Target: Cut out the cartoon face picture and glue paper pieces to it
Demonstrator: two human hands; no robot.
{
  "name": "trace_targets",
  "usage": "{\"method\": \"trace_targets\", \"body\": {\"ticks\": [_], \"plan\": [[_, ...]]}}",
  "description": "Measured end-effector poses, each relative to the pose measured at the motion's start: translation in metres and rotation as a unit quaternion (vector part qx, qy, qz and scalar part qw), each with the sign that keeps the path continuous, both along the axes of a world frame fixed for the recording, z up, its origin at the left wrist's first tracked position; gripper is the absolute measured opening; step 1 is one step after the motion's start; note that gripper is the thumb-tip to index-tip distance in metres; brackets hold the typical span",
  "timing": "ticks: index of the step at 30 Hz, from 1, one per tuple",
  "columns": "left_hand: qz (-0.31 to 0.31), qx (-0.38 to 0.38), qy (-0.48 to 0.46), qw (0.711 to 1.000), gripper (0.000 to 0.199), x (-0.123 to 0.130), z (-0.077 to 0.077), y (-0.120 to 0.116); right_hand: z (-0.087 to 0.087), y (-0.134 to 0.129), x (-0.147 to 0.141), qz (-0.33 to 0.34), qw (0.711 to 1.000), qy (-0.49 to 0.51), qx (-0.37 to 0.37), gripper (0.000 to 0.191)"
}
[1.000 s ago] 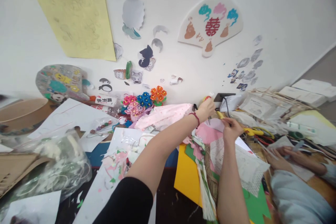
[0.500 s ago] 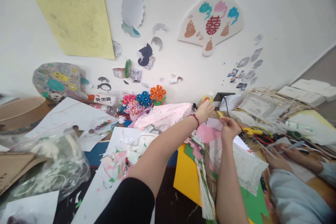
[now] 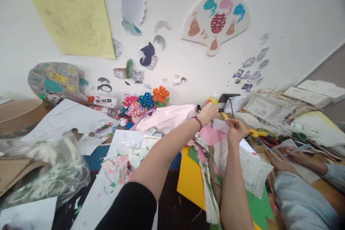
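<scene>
Left hand (image 3: 210,112) is closed round a yellow-tipped glue bottle (image 3: 223,115), nozzle slanting down-right toward the right hand (image 3: 236,130), which pinches a small white paper piece (image 3: 220,126) just below.

Wall: yellow poster (image 3: 70,10), fan-shaped cutout (image 3: 215,19), cat cutout (image 3: 148,55), small stickers (image 3: 252,66).
Table, left: plastic bag (image 3: 48,167), white sheets (image 3: 67,118), cardboard (image 3: 18,111).
Table, centre: paper flowers (image 3: 147,102), pink dotted cloth (image 3: 168,118), paper scraps (image 3: 121,163), yellow card (image 3: 191,178).
Table, right: bamboo sticks (image 3: 283,99), white boxes (image 3: 315,91), co-worker's sleeve (image 3: 302,203).
</scene>
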State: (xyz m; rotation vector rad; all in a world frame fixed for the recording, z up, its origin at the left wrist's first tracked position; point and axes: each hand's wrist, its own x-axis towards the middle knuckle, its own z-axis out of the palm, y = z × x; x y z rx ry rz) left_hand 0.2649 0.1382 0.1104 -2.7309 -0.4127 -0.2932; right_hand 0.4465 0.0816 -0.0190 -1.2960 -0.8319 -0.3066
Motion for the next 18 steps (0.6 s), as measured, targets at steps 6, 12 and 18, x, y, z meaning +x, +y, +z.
{"method": "trace_targets", "body": {"ticks": [6,12,18], "plan": [[-0.002,-0.004,-0.003,1.000,0.030,0.001,-0.004,0.003,-0.001,0.001,0.000,-0.002,1.000,-0.009,-0.003,0.013],[-0.005,-0.005,-0.003,1.000,0.030,-0.004,-0.006,0.003,-0.004,0.001,0.004,0.021,1.000,-0.005,-0.015,0.019],[0.009,-0.009,-0.014,1.000,0.025,-0.016,-0.008,0.000,-0.007,-0.011,0.021,0.103,0.992,-0.005,-0.070,0.054]]}}
